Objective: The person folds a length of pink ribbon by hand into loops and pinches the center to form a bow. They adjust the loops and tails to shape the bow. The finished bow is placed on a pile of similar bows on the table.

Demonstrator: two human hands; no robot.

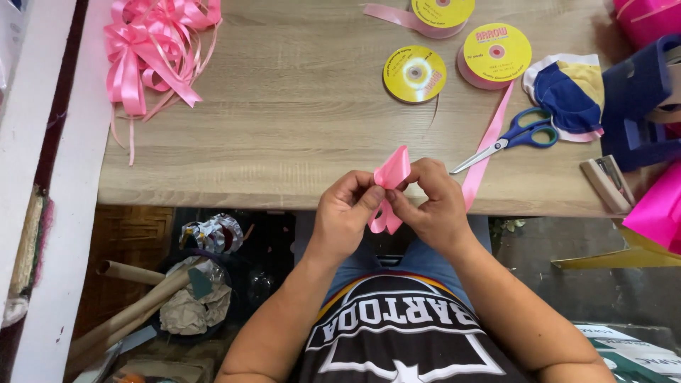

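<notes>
My left hand (345, 213) and my right hand (434, 207) meet at the near edge of a wooden table (284, 120). Together they pinch a folded piece of pink ribbon (391, 172), with a loop standing up between the fingers and more ribbon hanging below. A long pink ribbon strip (488, 142) runs from the table edge by my right hand up to a ribbon spool with a yellow label (495, 54).
Blue-handled scissors (514, 137) lie right of my hands. Two more yellow-labelled spools (415, 73) (440, 14) sit further back. Finished pink bows (152, 46) pile at the far left. A stapler (606, 184), folded cloth (567, 92) and pink paper (660, 209) occupy the right side.
</notes>
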